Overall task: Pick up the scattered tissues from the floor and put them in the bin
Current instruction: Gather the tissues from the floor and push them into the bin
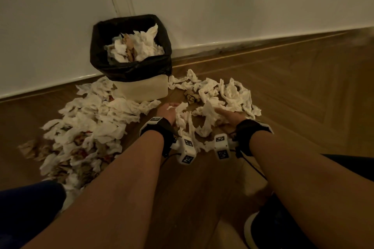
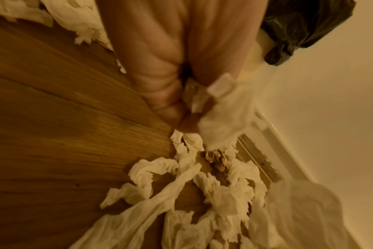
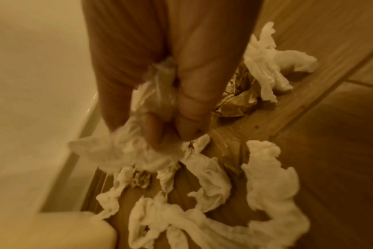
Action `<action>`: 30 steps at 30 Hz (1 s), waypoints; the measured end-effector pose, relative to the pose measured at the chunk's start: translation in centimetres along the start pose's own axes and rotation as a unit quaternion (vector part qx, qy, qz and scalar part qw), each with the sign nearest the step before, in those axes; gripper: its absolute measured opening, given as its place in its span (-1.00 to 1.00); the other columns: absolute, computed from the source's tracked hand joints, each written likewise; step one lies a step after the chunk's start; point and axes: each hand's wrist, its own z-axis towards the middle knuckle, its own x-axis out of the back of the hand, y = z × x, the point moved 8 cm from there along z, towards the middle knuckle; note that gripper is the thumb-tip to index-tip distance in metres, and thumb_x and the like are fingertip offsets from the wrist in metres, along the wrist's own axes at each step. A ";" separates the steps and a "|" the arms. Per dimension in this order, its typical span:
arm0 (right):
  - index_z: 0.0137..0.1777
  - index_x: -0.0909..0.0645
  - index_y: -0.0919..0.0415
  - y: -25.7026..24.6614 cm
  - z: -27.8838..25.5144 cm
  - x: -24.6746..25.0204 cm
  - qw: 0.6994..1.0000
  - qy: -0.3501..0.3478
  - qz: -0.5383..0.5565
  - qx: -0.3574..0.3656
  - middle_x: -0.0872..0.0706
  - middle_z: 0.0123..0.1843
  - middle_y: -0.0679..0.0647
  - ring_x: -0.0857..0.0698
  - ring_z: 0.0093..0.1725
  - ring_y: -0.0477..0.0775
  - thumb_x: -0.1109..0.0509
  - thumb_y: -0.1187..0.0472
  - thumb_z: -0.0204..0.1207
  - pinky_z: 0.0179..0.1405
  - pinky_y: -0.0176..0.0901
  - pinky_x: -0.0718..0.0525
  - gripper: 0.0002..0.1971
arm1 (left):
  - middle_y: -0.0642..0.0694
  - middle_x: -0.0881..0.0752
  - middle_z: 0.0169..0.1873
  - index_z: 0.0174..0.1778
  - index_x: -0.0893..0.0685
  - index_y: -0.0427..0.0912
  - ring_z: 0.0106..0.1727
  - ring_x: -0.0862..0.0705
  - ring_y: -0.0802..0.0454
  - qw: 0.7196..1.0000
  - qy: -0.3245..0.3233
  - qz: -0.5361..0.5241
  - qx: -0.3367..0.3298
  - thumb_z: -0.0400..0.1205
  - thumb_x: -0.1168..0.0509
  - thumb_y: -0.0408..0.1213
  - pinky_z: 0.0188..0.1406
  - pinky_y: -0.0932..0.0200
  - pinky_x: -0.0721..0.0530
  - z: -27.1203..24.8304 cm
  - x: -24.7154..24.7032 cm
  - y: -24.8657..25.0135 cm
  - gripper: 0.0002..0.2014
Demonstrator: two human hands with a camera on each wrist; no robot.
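At the centre of the head view, both hands work low on the floor (image 1: pixel 303 87) just below the bin (image 1: pixel 131 60), likely so each handful travels a short way. The left hand (image 1: pixel 169 112) has fingers curled round a tissue (image 2: pixel 221 118); the right hand (image 1: pixel 232 116) clenches another wad (image 3: pixel 138 151). Scattered tissues (image 1: pixel 91 123) lie lower left and centre right.

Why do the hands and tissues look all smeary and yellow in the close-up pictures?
Head view: dim but fairly sharp; the bin and floor tissues read clearly. Left wrist view: the left hand and its tissue are motion-blurred under warm orange light. Right wrist view: the right hand and its tissue smear likewise; edges bend from the wide lens.
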 end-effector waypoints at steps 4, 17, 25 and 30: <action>0.24 -0.53 0.20 -0.2 -0.7 -1.3 0.986 -0.063 0.152 -0.019 -0.60 -0.21 0.16 -0.64 -0.15 0.02 -0.14 0.38 0.68 -0.33 -0.25 -0.71 -0.77 | -0.29 -0.61 0.32 0.14 -0.64 -0.18 0.32 -0.59 -0.26 0.998 -0.032 -0.046 0.010 0.58 -0.36 -0.22 0.35 -0.18 -0.56 -0.2 -0.5 -0.1 -0.76; -0.25 -0.45 0.24 -1.0 -2.7 -1.2 0.966 -0.091 0.240 0.004 -0.45 -0.51 0.12 -0.49 -0.70 0.07 -0.02 0.19 0.69 -0.62 -0.24 -0.64 -0.69 | -0.21 -0.47 0.45 0.51 -0.37 -0.08 0.38 -0.52 -0.24 0.988 -0.094 -0.095 0.073 0.65 -0.22 -0.46 0.27 -0.14 -0.59 -1.1 -0.8 -0.3 -0.50; 0.43 -0.45 0.13 -0.8 -2.3 -0.4 0.997 -0.030 -0.073 0.001 -0.65 0.29 0.13 -0.67 0.05 0.09 -0.28 -0.12 0.58 -0.18 -0.17 -0.63 -0.50 | -0.26 -0.53 0.35 0.52 -0.35 -0.09 0.13 -0.63 -0.20 0.985 -0.094 -0.120 0.086 0.70 -0.15 -0.46 -0.15 0.06 -0.69 -1.1 -1.0 -0.6 -0.54; 0.52 -0.29 0.23 -0.5 -1.5 -1.3 0.991 -0.072 0.109 -0.037 -0.64 0.26 0.23 -0.68 0.21 0.12 -0.13 0.21 0.70 -0.13 -0.19 -0.75 -0.60 | -0.26 -0.55 0.34 0.56 -0.30 -0.17 0.25 -0.59 -0.24 0.984 -0.069 -0.124 0.107 0.70 -0.17 -0.41 0.15 -0.10 -0.61 -1.7 -0.5 -0.4 -0.53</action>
